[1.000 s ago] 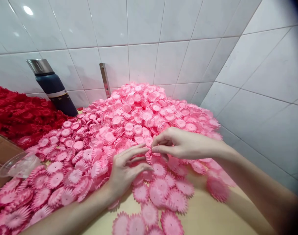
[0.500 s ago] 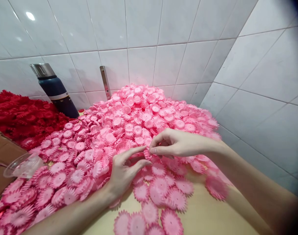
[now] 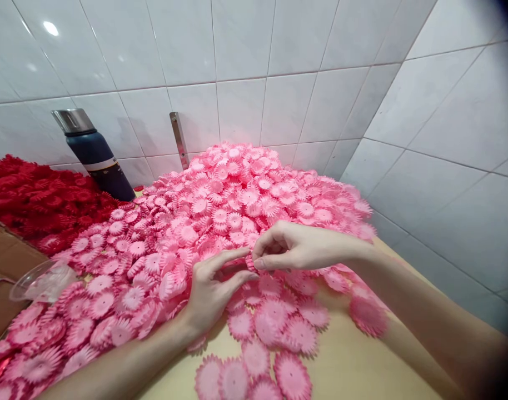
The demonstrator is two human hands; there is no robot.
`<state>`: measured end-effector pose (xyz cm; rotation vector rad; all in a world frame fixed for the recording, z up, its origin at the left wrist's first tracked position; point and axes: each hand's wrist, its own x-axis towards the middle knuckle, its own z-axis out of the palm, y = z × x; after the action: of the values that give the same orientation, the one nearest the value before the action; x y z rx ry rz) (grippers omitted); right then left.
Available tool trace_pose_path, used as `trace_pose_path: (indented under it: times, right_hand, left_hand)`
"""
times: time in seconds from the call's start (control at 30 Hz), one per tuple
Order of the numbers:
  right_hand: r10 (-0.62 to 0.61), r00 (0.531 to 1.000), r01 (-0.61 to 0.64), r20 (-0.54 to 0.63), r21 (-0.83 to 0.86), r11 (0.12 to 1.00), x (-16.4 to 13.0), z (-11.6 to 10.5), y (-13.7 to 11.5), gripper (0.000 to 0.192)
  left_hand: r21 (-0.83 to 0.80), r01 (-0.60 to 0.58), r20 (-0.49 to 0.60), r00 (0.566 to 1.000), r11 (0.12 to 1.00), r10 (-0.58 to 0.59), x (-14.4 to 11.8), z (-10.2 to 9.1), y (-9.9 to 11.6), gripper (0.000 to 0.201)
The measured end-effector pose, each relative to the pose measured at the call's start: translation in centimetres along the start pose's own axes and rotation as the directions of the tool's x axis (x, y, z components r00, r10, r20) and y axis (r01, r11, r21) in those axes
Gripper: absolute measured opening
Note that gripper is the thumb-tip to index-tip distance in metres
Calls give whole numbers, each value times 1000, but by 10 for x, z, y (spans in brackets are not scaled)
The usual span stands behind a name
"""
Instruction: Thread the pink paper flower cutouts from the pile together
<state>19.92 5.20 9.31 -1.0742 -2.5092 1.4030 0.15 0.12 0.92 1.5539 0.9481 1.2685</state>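
Right hand (image 3: 298, 248): thumb and forefinger pinched on one pink serrated plastic flower disc (image 3: 249, 261) at the heap's near slope. Left hand (image 3: 212, 289): fingers spread, resting flat on the discs just beside it, gripping nothing. Pink disc heap (image 3: 237, 194): too many to count, banked against the white tiled wall (image 3: 245, 55). Red disc heap (image 3: 33, 194): one, left. Dark blue flask with steel cap (image 3: 93, 155): one, between heaps. Bare tan tabletop (image 3: 354, 361): open near edge.

The heap of frilled fabric flower discs (image 3: 237, 205) is pink; the flower pile (image 3: 33, 194) beside it is red; the metal flask (image 3: 96, 161) is dark blue with a silver cap; the wall tiles (image 3: 245, 55) are white.
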Motion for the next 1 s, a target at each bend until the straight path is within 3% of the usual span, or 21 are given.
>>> trace_pose_path:
  times: [0.63,1.0]
  right_hand:
    - [-6,1000,6,-21,-8,1000,-2,0,-2,18]
    - [-9,991,-1,-130,-72,997,0,1,1,9]
  left_hand:
    - [63,-58,0,998,996,58,1,0,-3,30]
    - [105,-167,-50,984,980,173,-2,-2,-6,31]
